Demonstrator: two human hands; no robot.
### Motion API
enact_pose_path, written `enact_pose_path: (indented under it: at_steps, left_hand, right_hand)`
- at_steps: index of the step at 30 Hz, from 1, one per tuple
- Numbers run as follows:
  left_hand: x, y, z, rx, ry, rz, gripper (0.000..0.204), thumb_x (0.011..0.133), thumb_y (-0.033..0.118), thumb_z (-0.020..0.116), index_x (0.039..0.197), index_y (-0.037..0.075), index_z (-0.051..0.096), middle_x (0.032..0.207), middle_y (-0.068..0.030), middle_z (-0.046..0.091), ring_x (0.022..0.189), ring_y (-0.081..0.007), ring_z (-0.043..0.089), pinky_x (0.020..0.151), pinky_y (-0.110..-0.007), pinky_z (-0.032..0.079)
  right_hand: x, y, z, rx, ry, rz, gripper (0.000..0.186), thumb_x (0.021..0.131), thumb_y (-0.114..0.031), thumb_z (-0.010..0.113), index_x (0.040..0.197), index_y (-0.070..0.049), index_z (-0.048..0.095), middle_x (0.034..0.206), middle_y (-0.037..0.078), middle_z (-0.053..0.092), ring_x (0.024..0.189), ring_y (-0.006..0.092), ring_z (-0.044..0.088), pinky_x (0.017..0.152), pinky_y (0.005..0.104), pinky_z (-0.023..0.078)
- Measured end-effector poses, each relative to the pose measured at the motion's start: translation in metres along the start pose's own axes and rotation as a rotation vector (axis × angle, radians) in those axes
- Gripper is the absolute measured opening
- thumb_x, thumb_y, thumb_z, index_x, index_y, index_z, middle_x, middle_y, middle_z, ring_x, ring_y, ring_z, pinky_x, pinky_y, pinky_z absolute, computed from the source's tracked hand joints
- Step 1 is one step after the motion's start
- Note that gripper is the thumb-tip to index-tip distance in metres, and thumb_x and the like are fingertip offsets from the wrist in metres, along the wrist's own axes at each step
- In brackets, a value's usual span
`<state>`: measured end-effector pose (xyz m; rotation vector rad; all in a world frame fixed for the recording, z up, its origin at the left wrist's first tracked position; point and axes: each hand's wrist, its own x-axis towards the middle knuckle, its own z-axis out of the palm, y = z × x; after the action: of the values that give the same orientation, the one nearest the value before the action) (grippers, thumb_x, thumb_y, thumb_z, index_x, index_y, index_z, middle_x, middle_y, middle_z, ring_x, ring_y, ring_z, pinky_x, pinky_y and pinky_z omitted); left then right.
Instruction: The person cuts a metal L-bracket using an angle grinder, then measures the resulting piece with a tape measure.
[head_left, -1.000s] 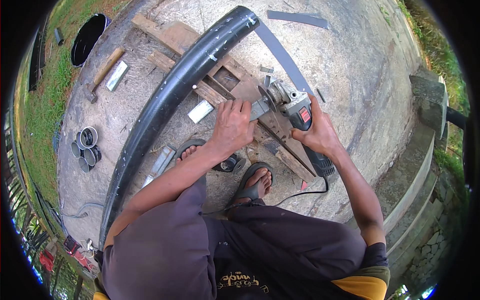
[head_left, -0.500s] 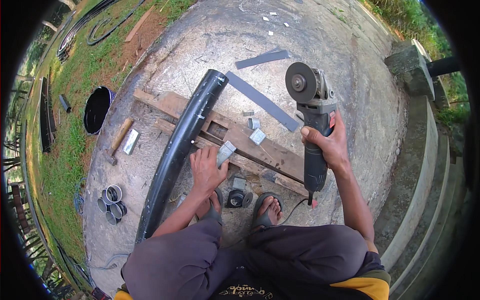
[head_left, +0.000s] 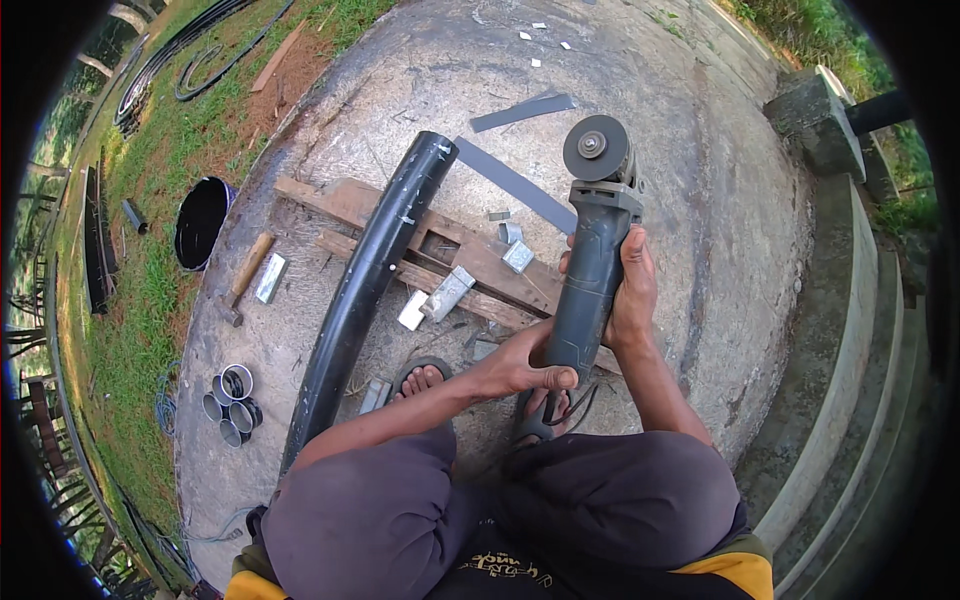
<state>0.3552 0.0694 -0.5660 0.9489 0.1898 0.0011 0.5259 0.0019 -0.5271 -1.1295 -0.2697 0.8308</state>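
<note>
An angle grinder [head_left: 585, 270] with a dark flat disc [head_left: 592, 147] points away from me, held up over the concrete. Wrapped round the right side of its body is my right hand [head_left: 632, 295]. At the grinder's rear end, my left hand [head_left: 522, 362] closes round the casing. To the left, a long black pipe [head_left: 385, 250] slants across wooden planks [head_left: 500, 275]. Rectangular metal pieces [head_left: 448, 293] lie on the planks beside the pipe, and a smaller metal block [head_left: 518, 257] rests farther right. The cord hangs below the grinder.
A hammer [head_left: 246, 275] and a metal block [head_left: 270, 278] lie left of the pipe. Several short pipe rings [head_left: 232, 405] stand nearer me. A black bucket [head_left: 203, 223] sits at the grass edge. Grey strips [head_left: 520, 185] lie beyond the planks. Concrete steps [head_left: 830, 380] run along the right.
My left hand has left the metal piece by the pipe and taken hold of the grinder's rear. The grinder has turned and shifted slightly left, with my right hand still round it.
</note>
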Motion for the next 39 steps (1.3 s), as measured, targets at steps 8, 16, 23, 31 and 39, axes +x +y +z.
enact_pose_path:
  at_steps: [8, 16, 23, 31, 39]
  left_hand:
    - [-0.006, 0.0, -0.001, 0.711, 0.326, 0.013, 0.08, 0.079, 0.04, 0.086, 0.133, -0.006, 0.05, 0.103, -0.0228, 0.07, 0.093, -0.0359, 0.072, 0.08, -0.048, 0.054]
    - [-0.008, 0.003, -0.017, 0.83, 0.126, -0.136, 0.06, 0.086, 0.032, 0.081, 0.13, -0.003, 0.058, 0.105, -0.0223, 0.07, 0.094, -0.0419, 0.07, 0.084, -0.049, 0.054]
    - [-0.041, -0.016, -0.069, 1.47, 0.686, 0.136, 0.062, 0.083, 0.027, 0.084, 0.133, 0.001, 0.059, 0.119, -0.0191, 0.061, 0.111, -0.0391, 0.061, 0.094, -0.048, 0.05]
    - [-0.043, -0.039, -0.111, 1.58, 0.755, 0.034, 0.063, 0.083, 0.029, 0.082, 0.133, 0.001, 0.056, 0.115, -0.0183, 0.057, 0.109, -0.0381, 0.059, 0.093, -0.05, 0.05]
    - [-0.04, -0.008, -0.107, 0.551, 0.605, 0.048, 0.05, 0.089, 0.021, 0.071, 0.129, -0.009, 0.063, 0.105, -0.0147, 0.073, 0.095, -0.0235, 0.073, 0.085, -0.035, 0.055]
  right_hand:
    - [-0.009, 0.032, 0.012, -0.263, 0.055, -0.017, 0.08, 0.075, -0.043, 0.098, 0.127, -0.004, 0.051, 0.103, 0.007, 0.067, 0.09, 0.0182, 0.07, 0.083, 0.0322, 0.057]
    - [0.025, 0.037, -0.043, -0.753, 0.157, 0.136, 0.068, 0.066, -0.013, 0.088, 0.123, 0.006, 0.056, 0.088, 0.011, 0.065, 0.071, 0.0215, 0.066, 0.061, 0.0366, 0.055]
    - [0.1, 0.015, -0.151, -1.282, 0.142, 0.15, 0.067, 0.059, -0.021, 0.085, 0.116, 0.009, 0.066, 0.09, 0.018, 0.072, 0.079, 0.0273, 0.071, 0.072, 0.0396, 0.056]
    - [0.112, 0.031, -0.21, -1.07, 0.205, 0.307, 0.058, 0.062, -0.023, 0.082, 0.109, 0.007, 0.067, 0.085, 0.015, 0.071, 0.067, 0.0228, 0.067, 0.062, 0.0385, 0.053]
    - [0.112, 0.03, -0.21, -1.099, 0.169, 0.331, 0.057, 0.063, -0.027, 0.081, 0.107, 0.007, 0.065, 0.082, 0.013, 0.068, 0.066, 0.0217, 0.065, 0.062, 0.037, 0.051]
